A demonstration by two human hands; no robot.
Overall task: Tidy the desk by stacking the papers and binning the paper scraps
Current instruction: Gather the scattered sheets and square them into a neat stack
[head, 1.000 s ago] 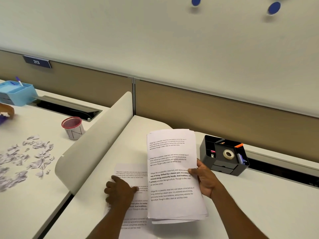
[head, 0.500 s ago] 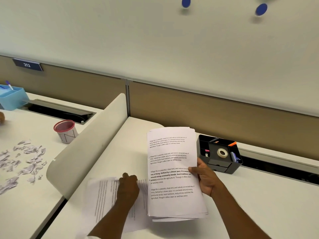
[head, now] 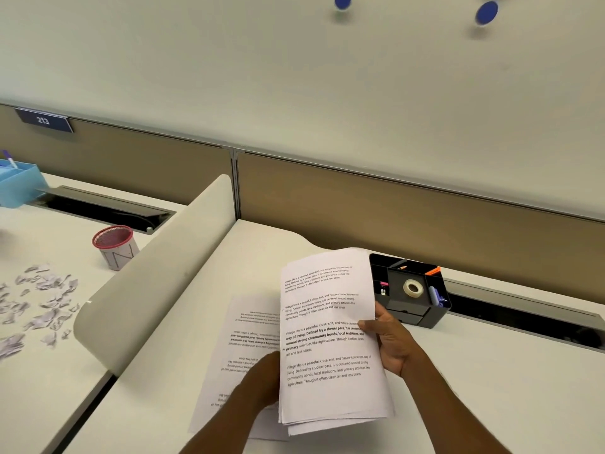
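Note:
My right hand (head: pixel 391 344) grips a stack of printed papers (head: pixel 327 342) by its right edge and holds it tilted up above the white desk (head: pixel 491 388). A single printed sheet (head: pixel 240 345) lies on the desk just left of the stack, its text upside down to me. On this sheet sits my left hand (head: pixel 262 378), its fingers hidden behind the stack. Several torn paper scraps (head: pixel 42 299) are scattered on the neighbouring desk to the left.
A curved white divider (head: pixel 157 273) separates the two desks. A red mesh cup (head: pixel 114 245) stands beyond the scraps, a blue tray (head: pixel 16 185) at far left. A black organiser (head: pixel 409 290) holding a tape roll sits behind my right hand, by the partition wall.
My left hand has turned the single sheet around on the desk, so its text now reads upside down, and drawn it toward the stack. The right hand has kept the stack still.

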